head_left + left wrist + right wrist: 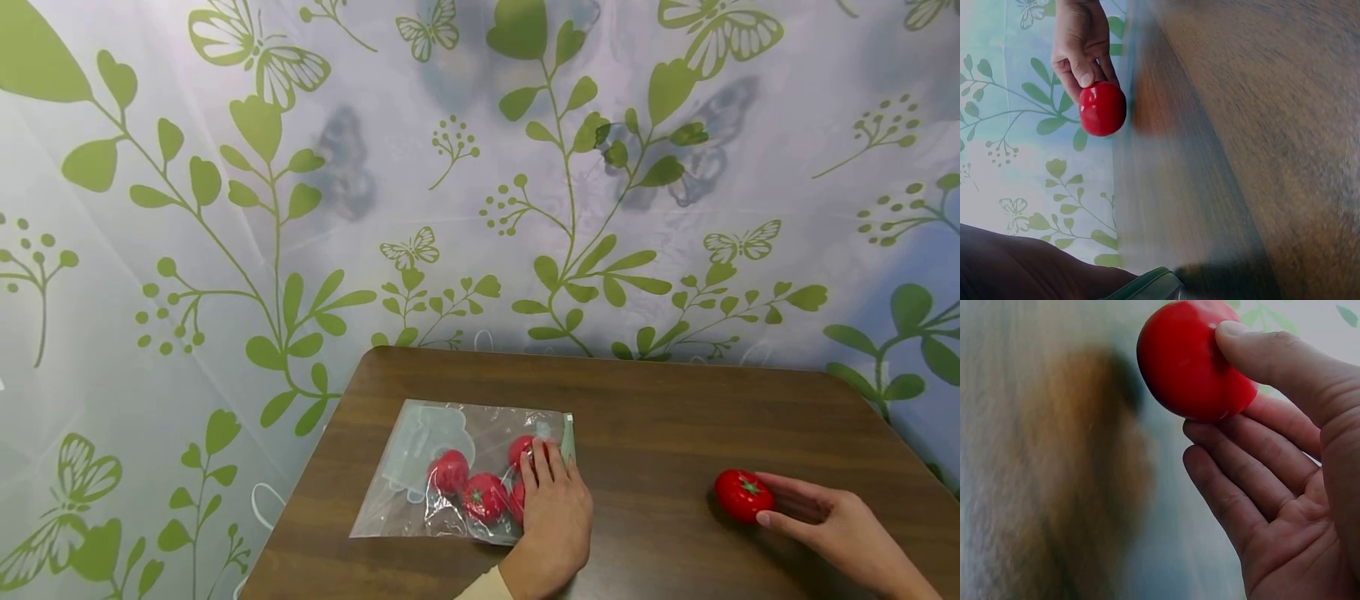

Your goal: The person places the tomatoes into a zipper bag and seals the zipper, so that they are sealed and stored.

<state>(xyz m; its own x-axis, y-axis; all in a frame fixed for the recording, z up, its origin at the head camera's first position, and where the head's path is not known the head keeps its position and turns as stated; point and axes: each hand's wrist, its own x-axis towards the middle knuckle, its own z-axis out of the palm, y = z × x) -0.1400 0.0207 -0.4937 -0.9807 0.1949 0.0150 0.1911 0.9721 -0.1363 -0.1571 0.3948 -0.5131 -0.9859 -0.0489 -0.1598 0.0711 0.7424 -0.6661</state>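
Observation:
My right hand (840, 521) pinches a red tomato (742, 496) with a green star-shaped top, at the right side of the table. The right wrist view shows the thumb (1272, 353) on one side of the tomato (1191, 362) and fingers on the other. My left hand (555, 512) rests on the right part of a clear zip bag (382, 508), its fingers extended over it. Inside the bag lie several red tomatoes (485, 497), some partly hidden by this hand. The bag's green zip edge (1147, 284) shows beside the left hand in the left wrist view.
A brown wooden table (637, 417) carries everything. Behind it hangs a pale curtain (450, 208) printed with green leaves and butterflies. A pale printed shape (435, 433) shows on the bag's left part.

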